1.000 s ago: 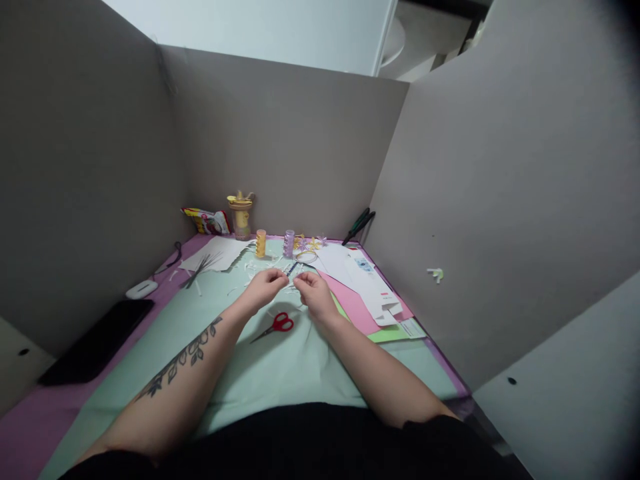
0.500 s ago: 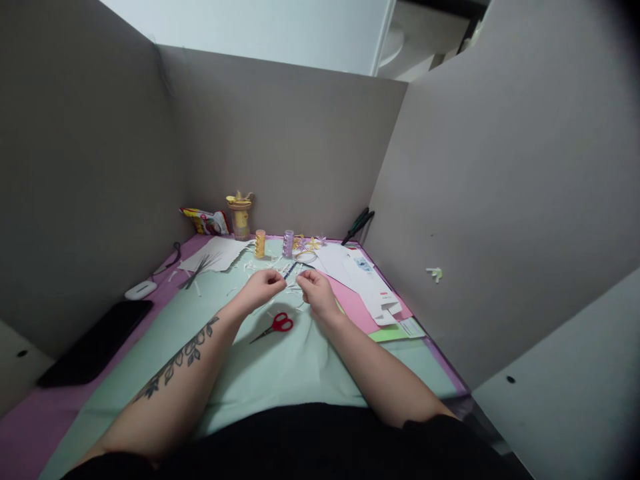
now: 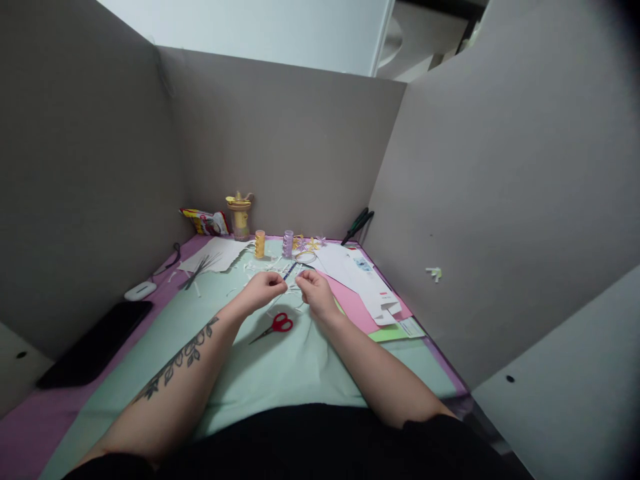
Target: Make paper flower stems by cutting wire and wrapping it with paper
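Over the middle of the table, my left hand [image 3: 266,289] is closed in a pinch, thumb against the fingers. Facing it a short gap away, my right hand [image 3: 314,291] is pinched as well. What the fingertips hold is too small to make out. A thin dark blue strip [image 3: 290,271] shows just beyond the fingertips; I cannot tell if it is held or lying down. Thin white paper scraps [image 3: 260,266] are scattered around and behind the hands. Red-handled scissors [image 3: 281,323] lie nearer me, below my left hand, blades pointing left.
Yellow [image 3: 260,245] and purple [image 3: 288,245] small cylinders stand at the back, near a yellow-topped cup [image 3: 241,220]. Dark thin strips [image 3: 201,269] lie on white paper [image 3: 223,252]. Right are pink sheets [image 3: 350,303]; left, a black tablet-like slab [image 3: 95,343]. Grey panels [image 3: 290,140] enclose the table.
My left hand has shifted very slightly right and down. My right hand stays nearly still, and both remain pinched. The scissors and other things have not moved.
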A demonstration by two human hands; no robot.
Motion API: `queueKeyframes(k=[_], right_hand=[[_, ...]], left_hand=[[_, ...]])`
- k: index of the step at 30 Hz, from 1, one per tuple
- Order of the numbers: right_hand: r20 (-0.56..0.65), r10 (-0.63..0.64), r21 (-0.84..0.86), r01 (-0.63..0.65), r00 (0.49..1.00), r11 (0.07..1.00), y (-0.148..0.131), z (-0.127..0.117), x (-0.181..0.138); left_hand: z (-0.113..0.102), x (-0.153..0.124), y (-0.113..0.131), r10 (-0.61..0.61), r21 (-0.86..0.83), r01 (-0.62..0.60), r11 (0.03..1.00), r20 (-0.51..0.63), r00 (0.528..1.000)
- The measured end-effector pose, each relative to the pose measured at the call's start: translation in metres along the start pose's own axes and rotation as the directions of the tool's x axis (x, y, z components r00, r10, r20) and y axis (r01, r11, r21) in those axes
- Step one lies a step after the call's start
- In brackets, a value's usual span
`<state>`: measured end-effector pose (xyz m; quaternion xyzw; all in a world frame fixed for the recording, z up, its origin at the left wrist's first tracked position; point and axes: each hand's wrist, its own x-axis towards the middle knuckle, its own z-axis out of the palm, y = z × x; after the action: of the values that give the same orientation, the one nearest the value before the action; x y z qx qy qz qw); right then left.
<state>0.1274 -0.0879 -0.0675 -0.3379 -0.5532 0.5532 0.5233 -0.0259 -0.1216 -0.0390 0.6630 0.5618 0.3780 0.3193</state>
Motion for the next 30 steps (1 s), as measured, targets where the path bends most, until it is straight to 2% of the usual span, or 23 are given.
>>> queueKeyframes(k=[8, 30], right_hand=[[0.024, -0.043, -0.044, 0.044, 0.999, 0.998, -0.0007, -0.001, -0.0004], [0.013, -0.03, -0.026, 0.03, 0.999, 0.999, -0.0008, -0.0001, -0.0007]], left_hand=[[-0.0009, 0.0006, 0.0001, 0.033, 0.022, -0.033, 0.999, -0.001, 0.999], [0.0, 0.0019, -0.0021, 0.06, 0.068, -0.061, 0.996, 0.018, 0.998]])
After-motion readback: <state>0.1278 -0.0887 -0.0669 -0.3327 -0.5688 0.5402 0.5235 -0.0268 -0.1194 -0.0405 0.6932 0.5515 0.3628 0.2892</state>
